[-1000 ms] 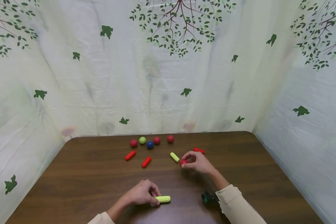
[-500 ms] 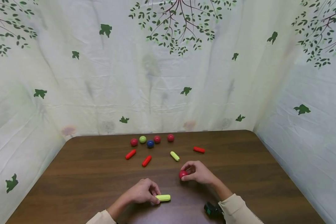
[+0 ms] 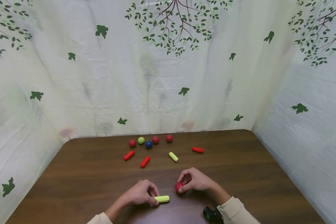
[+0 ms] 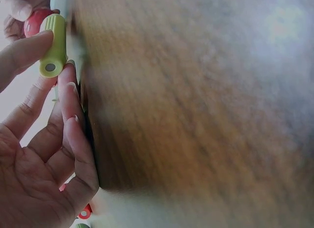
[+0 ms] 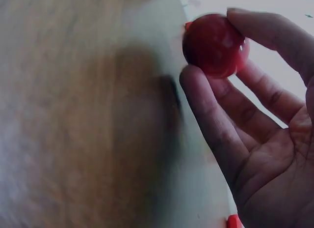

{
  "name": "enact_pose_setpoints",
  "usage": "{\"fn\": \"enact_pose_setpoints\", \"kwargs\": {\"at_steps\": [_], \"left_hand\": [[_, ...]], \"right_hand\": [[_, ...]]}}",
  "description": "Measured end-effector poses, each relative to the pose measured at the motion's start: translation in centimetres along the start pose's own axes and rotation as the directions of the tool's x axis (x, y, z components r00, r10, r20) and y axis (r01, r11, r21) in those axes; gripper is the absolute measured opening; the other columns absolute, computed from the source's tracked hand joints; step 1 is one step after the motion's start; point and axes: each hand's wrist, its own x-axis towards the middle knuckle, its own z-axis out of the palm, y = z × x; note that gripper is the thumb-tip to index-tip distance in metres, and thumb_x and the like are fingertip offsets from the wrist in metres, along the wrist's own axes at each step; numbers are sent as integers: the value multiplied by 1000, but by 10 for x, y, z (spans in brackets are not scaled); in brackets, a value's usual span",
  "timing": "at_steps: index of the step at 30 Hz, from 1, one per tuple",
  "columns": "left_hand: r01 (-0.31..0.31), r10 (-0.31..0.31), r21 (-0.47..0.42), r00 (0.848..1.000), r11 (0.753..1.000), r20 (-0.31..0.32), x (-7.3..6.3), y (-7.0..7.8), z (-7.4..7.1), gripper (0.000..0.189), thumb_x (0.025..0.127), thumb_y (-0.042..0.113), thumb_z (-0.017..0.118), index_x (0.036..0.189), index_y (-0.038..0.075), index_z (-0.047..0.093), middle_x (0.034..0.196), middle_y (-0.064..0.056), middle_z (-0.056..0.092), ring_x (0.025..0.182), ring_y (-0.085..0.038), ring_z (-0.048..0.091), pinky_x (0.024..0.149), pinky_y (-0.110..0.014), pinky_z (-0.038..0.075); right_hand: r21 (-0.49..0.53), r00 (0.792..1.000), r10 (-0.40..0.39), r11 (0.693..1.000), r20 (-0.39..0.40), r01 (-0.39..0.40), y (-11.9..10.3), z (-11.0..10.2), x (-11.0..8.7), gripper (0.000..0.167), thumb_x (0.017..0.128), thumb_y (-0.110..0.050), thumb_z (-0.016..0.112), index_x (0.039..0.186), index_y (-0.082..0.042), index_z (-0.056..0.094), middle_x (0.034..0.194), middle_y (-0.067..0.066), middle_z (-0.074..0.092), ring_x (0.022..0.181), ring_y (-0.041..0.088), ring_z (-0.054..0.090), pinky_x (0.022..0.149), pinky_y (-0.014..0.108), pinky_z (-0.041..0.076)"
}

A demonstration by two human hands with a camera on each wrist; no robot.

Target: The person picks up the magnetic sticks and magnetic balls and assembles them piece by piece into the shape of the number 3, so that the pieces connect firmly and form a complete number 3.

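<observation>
Near the front of the brown table, my left hand (image 3: 142, 192) pinches one end of a yellow-green ribbed rod (image 3: 162, 198). The left wrist view shows the rod (image 4: 55, 43) between thumb and fingers, a grey disc set in its end face. My right hand (image 3: 196, 180) holds a shiny red ball (image 3: 179, 187) by thumb and fingertips, up and to the right of the rod. In the right wrist view the red ball (image 5: 214, 45) sits at the fingertips, away from the palm. A small gap separates ball and rod in the head view.
At the table's (image 3: 86, 174) far side lie several red balls (image 3: 169, 138), a green ball (image 3: 141, 140) and a blue ball (image 3: 148, 144). Nearer are red rods (image 3: 145, 162) and another yellow-green rod (image 3: 173, 156). A white cloth (image 3: 123, 77) with printed leaves hangs behind.
My right hand has brought the red ball from beside the far yellow-green rod toward me, close to the rod in my left hand. My left hand has stayed in place.
</observation>
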Motion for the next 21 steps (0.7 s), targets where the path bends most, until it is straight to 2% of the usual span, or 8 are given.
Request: {"fn": "enact_pose_setpoints", "kwargs": {"at_steps": [6,12,21], "left_hand": [[6,-6,-18,1000,1000,5,-1,0,0,14,71,9,84,78,14,73,67,9,61,62,-4,53,57,-21,40],[-6,6,-14,1000,1000,2,0,-2,1,14,71,9,85,77,13,73,66,10,60,62,-3,52,57,-21,40],[-3,3,-28,1000,1000,9,1,-3,1,13,72,8,84,77,13,73,66,8,61,61,-4,53,57,-21,40]], "right_hand": [[-2,999,-23,1000,50,23,-1,7,2,17,77,-2,80,89,-1,69,78,-1,70,71,7,64,63,19,48],[-57,994,0,998,108,6,-5,11,3,14,77,-4,81,85,-4,69,75,-4,68,68,5,61,62,18,47],[-86,993,-23,996,116,33,-6,16,7,15,77,-4,81,85,-5,68,75,-6,66,67,5,59,64,20,49]]}}
